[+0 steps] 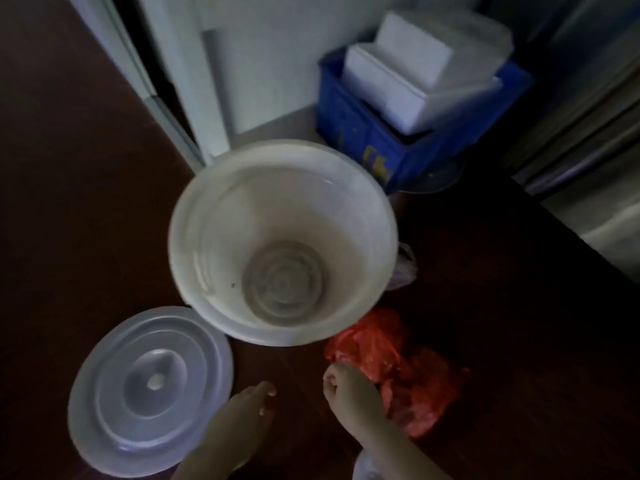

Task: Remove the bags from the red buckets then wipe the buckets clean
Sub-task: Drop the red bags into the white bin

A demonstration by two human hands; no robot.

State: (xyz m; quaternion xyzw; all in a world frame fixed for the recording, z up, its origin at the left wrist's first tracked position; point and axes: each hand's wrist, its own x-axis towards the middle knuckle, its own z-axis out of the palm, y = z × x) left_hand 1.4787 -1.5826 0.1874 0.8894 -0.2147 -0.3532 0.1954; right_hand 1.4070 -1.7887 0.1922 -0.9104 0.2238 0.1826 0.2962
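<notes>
Two hands sit low over the dark floor [86, 202]: left hand [242, 414] flat and empty, right hand [349, 389] gripping the crumpled red plastic bag [415, 386] beside the pale round plastic bucket [214, 216].

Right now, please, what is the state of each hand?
Left hand: open, fingers relaxed, holding nothing.
Right hand: fingers curled, apparently gripping the red bag.

lid [150, 389] left of bucket [282, 209]
</notes>
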